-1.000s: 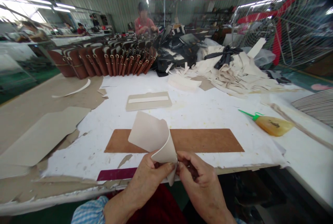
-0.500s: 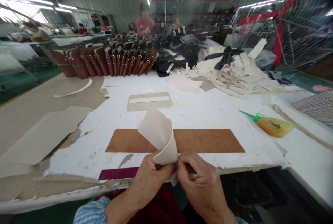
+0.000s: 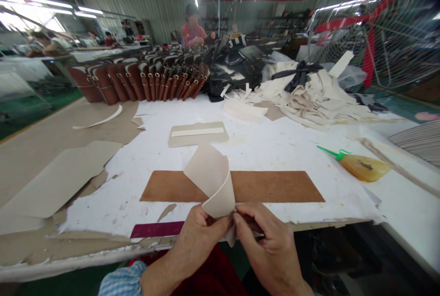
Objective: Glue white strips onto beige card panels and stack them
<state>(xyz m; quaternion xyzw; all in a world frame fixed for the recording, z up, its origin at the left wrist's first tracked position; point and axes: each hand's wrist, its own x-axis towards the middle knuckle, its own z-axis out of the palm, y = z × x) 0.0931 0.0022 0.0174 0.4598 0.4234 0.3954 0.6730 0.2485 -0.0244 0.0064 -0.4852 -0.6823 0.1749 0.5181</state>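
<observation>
A curled, cream-coloured flat piece [image 3: 213, 181], like lining or thin leather, rises between my hands near the table's front edge. My left hand [image 3: 202, 236] is closed around its lower part, thumb pressed against it. At its lower right edge, the thumb and forefinger of my right hand [image 3: 263, 236] pinch the same piece; the exact spot between the fingertips is hidden. Behind it a long brown leather strip [image 3: 275, 186] lies flat on the white sheet, partly covered by the curl. A dark purple strip [image 3: 156, 229] lies left of my left hand.
A beige panel [image 3: 197, 138] with a pale strip lies further back. A glue bottle [image 3: 364, 167] with a green nozzle rests at right. Rows of brown leather bags [image 3: 137, 80], black pieces [image 3: 237, 69] and cream scraps [image 3: 316, 94] line the back. A fan [image 3: 369, 25] stands at right; a co-worker [image 3: 193, 32] sits beyond.
Very little differs. The fingers of my right hand have shifted slightly at the edge of the cream piece, while my left hand keeps its hold.
</observation>
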